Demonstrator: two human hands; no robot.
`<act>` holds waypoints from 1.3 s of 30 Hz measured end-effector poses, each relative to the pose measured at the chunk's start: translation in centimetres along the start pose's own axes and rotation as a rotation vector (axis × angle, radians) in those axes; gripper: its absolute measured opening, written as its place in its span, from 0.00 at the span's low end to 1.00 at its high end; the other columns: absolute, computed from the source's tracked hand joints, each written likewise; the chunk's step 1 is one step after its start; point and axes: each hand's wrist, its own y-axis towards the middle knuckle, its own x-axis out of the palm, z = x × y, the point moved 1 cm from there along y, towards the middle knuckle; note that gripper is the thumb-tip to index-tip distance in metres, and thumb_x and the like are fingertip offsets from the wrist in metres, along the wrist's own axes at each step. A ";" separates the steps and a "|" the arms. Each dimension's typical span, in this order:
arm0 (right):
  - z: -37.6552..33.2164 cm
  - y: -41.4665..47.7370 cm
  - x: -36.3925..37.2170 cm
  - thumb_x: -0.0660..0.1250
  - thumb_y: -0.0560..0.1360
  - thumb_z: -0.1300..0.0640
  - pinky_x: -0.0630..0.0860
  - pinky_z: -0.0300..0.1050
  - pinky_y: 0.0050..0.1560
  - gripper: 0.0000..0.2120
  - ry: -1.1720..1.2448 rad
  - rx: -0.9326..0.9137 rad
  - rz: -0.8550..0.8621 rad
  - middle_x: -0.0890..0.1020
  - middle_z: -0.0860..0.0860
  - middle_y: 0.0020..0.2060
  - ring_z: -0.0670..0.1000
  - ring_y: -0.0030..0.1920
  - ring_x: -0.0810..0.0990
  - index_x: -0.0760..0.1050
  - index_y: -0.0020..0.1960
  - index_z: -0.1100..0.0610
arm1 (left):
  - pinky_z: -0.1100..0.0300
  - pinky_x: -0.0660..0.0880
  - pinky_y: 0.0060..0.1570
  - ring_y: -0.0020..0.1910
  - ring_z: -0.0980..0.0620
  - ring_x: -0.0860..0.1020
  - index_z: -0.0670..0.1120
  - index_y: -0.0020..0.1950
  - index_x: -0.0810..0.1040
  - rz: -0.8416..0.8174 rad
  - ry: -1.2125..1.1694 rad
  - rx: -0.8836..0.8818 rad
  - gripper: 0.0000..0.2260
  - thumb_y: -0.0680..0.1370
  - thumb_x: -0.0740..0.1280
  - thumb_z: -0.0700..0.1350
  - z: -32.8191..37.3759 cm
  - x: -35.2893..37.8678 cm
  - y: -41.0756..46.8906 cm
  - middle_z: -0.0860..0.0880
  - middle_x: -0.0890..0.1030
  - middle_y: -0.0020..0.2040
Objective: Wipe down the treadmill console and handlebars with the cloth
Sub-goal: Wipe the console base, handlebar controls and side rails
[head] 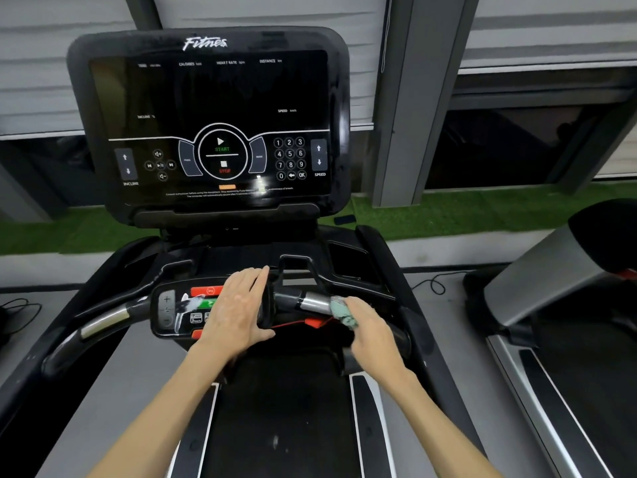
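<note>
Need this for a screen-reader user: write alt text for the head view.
The right hand holds a green cloth against the treadmill's right handlebar, while the left hand rests flat on the small control panel below the dark console.

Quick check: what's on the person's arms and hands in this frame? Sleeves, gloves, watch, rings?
Nothing worn that shows. The left hand and right hand are ungloved, no rings visible. Both forearms are bare to the frame edge: no sleeves, watch or wristband.

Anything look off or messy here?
White wet-looking streaks smear the small control panel beside the left hand: cleaner or glare, unclear. The cloth in the right hand is over on the handlebar.
</note>
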 end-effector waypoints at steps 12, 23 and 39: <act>1.5 -1.0 -1.5 0.59 0.72 0.72 0.66 0.39 0.43 0.21 -0.007 0.200 0.031 0.79 0.51 0.49 0.54 0.50 0.78 0.73 0.61 0.56 | 0.47 0.65 0.70 0.66 0.41 0.71 0.36 0.73 0.64 -0.015 0.013 -0.008 0.53 0.56 0.81 0.58 0.4 -0.3 0.0 0.40 0.73 0.66; 5.8 -5.7 -2.7 0.63 0.67 0.75 0.76 0.49 0.46 0.31 -0.175 0.249 0.025 0.78 0.54 0.57 0.57 0.51 0.77 0.69 0.67 0.55 | 0.47 0.65 0.70 0.66 0.41 0.71 0.36 0.73 0.64 -0.013 0.017 -0.005 0.51 0.58 0.81 0.57 0.6 -0.4 0.0 0.40 0.73 0.66; -7.9 3.6 0.2 0.60 0.75 0.67 0.72 0.48 0.53 0.20 -0.085 -0.028 -0.116 0.79 0.56 0.56 0.59 0.56 0.77 0.69 0.66 0.59 | 0.53 0.56 0.73 0.70 0.43 0.67 0.38 0.76 0.60 -0.039 0.016 -0.002 0.54 0.59 0.79 0.62 0.7 -0.4 -0.1 0.41 0.69 0.70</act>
